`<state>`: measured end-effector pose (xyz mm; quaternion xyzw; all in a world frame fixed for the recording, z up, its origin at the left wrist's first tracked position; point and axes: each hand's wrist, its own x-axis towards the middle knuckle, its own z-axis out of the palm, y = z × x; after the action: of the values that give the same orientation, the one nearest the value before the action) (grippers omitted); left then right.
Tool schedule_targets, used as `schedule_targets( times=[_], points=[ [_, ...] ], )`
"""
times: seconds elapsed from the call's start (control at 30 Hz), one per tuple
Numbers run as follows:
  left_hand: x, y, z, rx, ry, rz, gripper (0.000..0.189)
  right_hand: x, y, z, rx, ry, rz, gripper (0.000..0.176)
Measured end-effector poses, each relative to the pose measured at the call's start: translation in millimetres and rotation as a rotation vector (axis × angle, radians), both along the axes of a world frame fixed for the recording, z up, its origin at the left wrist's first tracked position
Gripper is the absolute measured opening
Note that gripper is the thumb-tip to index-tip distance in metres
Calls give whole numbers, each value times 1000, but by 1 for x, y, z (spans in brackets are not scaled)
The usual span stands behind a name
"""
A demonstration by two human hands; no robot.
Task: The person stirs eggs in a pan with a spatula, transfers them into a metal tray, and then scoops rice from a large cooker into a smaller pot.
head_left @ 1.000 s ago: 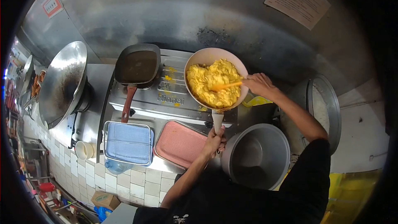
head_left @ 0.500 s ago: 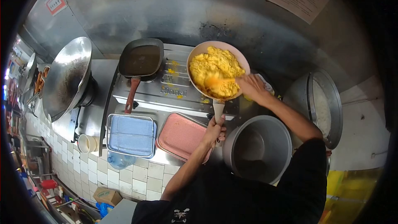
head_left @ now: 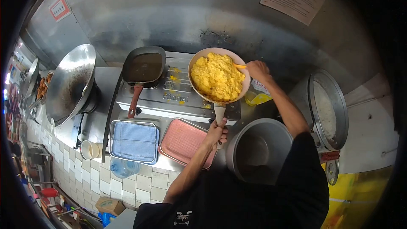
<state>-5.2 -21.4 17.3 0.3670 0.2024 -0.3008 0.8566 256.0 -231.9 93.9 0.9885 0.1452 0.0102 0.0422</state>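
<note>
A round light pan (head_left: 245, 87) full of yellow scrambled egg (head_left: 217, 76) is over the right side of the stove. My left hand (head_left: 216, 134) is wrapped round its pale handle (head_left: 219, 113). At the pan's right rim, my right hand (head_left: 258, 70) is closed on an orange spatula (head_left: 240, 66), whose far end is hidden at the egg. Below my right hand stands a yellow and white tub (head_left: 257, 97).
A dark square pan (head_left: 144, 64) sits on the stove (head_left: 178, 107), left of a large wok (head_left: 70, 87). In front lie a blue tray (head_left: 133, 141) and a pink tray (head_left: 184, 140). A deep grey pot (head_left: 258, 150) and a pot of rice (head_left: 324, 106) stand at right.
My right hand has moved up to the pan's upper right, and the spatula has shifted from the lower egg to the right rim. The egg is gathered away from the rim at right.
</note>
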Motion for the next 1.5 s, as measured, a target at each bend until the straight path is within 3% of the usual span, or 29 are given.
schedule_targets(
  times=[0.07, 0.17, 0.3, 0.57, 0.7, 0.83, 0.93, 1.07, 1.2, 1.33, 1.4, 1.5],
  points=[
    [3, 2, 0, -18, 11, 11, 25, 1, 1, -7, 125, 23, 135, 22],
    [2, 4, 1, -38, -2, 18, 25, -12, -7, 16, 55, -72, 335, 19],
    [1, 1, 2, -6, 18, 26, 24, -57, -5, 47, -40, -86, 344, 19],
    [-1, 2, -8, -29, -25, 27, 25, -71, -11, 15, -49, 75, 503, 23],
    [0, -2, 1, -48, 0, 64, 23, -57, -5, 24, -122, -242, 377, 20],
    [-1, 0, -2, -132, -19, 82, 21, -96, 19, 67, -13, -190, 290, 17],
    [-1, 0, -2, -114, -28, 84, 20, -123, 29, 45, 223, -62, 473, 15],
    [-4, -5, -7, -68, -40, 82, 21, -116, 38, -10, 70, -237, 372, 16],
    [-3, -3, 0, -53, -30, 95, 22, -101, 44, 32, 60, -228, 191, 18],
    [0, -3, 3, -70, -25, 98, 23, -134, 70, 68, 148, -197, 296, 14],
    [-2, -5, 2, -70, -26, 97, 22, -134, 93, 49, 196, -57, 396, 14],
    [-3, -10, -4, -44, -44, 127, 22, -120, 119, 0, 137, -195, 343, 14]
  ],
)
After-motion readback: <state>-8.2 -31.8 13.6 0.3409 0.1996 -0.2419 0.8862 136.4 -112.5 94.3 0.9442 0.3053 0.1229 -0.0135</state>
